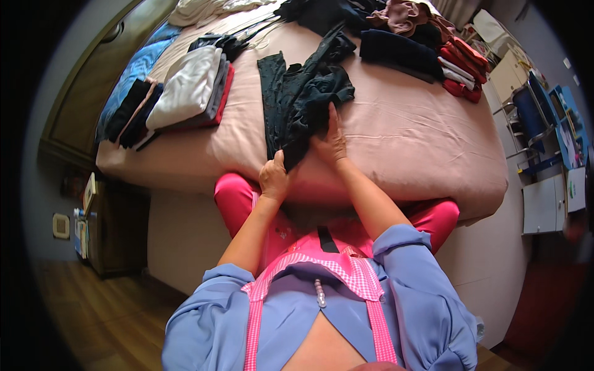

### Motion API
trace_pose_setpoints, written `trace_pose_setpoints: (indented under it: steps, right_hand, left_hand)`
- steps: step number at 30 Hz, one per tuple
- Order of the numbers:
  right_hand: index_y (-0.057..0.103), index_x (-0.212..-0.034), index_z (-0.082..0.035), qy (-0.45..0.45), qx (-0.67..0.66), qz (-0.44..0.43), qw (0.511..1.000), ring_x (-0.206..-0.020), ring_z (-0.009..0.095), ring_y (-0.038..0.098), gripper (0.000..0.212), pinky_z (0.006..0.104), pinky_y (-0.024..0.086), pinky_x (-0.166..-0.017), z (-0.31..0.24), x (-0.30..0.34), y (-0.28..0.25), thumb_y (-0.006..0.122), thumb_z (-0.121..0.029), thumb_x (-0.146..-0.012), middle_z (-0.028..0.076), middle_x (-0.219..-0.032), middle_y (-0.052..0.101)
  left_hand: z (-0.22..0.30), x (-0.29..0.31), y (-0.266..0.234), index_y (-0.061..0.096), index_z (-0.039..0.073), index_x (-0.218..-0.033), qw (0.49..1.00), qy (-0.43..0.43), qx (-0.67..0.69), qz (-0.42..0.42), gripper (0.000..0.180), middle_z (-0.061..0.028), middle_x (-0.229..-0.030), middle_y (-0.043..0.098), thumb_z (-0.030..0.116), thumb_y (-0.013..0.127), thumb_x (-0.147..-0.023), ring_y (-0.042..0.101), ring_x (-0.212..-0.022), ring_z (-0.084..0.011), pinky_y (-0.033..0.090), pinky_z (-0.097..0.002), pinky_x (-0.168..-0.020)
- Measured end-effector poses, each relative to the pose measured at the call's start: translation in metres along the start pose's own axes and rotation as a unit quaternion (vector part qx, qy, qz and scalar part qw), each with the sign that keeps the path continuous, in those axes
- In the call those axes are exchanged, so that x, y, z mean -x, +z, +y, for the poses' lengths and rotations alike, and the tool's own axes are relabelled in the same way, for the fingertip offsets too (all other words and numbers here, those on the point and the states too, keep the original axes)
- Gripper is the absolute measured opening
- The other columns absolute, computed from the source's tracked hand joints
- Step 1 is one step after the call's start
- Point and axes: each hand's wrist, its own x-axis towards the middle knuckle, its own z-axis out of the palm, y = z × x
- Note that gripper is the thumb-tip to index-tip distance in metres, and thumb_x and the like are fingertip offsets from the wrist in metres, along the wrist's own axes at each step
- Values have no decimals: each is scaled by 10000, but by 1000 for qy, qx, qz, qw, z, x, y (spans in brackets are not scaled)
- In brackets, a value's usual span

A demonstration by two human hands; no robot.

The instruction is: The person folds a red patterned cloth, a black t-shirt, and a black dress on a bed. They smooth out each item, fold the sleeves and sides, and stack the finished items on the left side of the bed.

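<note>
A dark crumpled garment point(300, 99) lies on the pink bed sheet point(408, 130) in front of me. My left hand point(274, 177) pinches the garment's near lower end at the bed's edge. My right hand point(331, 141) lies flat on the cloth just right of it, fingers stretched up along the fabric. Both forearms reach in from the lower edge, out of rolled blue sleeves.
Folded white, grey and red clothes point(192, 89) are stacked on the bed's left, next to dark folded items point(133, 111). Folded red and dark garments point(458, 68) sit at the far right, with a loose heap point(396, 15) behind. A wooden nightstand point(108, 222) stands left; a blue chair point(532, 111) right.
</note>
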Motion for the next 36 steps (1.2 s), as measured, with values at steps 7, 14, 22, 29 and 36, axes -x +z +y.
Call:
trace_pose_setpoints:
  steps: [7, 14, 22, 29, 36]
  right_hand:
    - [587, -886, -26, -10, 9, -164, 986, -868, 350, 563, 255, 388, 471, -738, -18, 45, -48, 630, -123, -654, 170, -964, 552]
    - [502, -671, 14, 136, -55, -271, 951, -600, 313, 528, 258, 375, 413, -537, -46, 208, -162, 676, -175, -693, 163, -645, 482]
    - [587, -831, -2, 94, 70, -424, 898, -753, 353, 572, 345, 421, 452, -629, -68, 204, -190, 656, -336, -772, 179, -810, 556]
    - [600, -1078, -27, 59, -37, -313, 947, -854, 304, 608, 342, 353, 491, -756, -107, 140, -167, 668, -194, -787, 150, -947, 609]
    - [435, -1296, -16, 97, -196, -201, 955, -1123, 185, 497, 474, 301, 377, -935, -72, 71, -133, 594, -183, -882, 106, -1222, 529]
  left_hand:
    - [25, 66, -53, 494, 4, -1105, 966, -101, 96, -220, 599, -252, -864, 618, 417, 699, -723, 603, -826, -406, 480, -462, -710]
    - [25, 62, -84, 585, -45, -1056, 940, -128, 244, -201, 581, -190, -935, 630, 420, 719, -733, 621, -827, -286, 493, -343, -745]
    - [12, -52, -14, 514, -56, -1185, 999, -31, 26, 1, 672, -242, -1100, 580, 467, 643, -782, 564, -1030, -363, 448, -386, -888]
    - [27, -52, -13, 532, -33, -1185, 478, -201, 821, -237, 405, -178, -1153, 597, 266, 491, -915, 589, -1045, -296, 454, -396, -920]
    - [19, -13, -48, 464, -3, -1273, 217, -114, 960, -136, 422, -160, -1280, 512, 256, 419, -942, 467, -1198, -309, 317, -474, -1053]
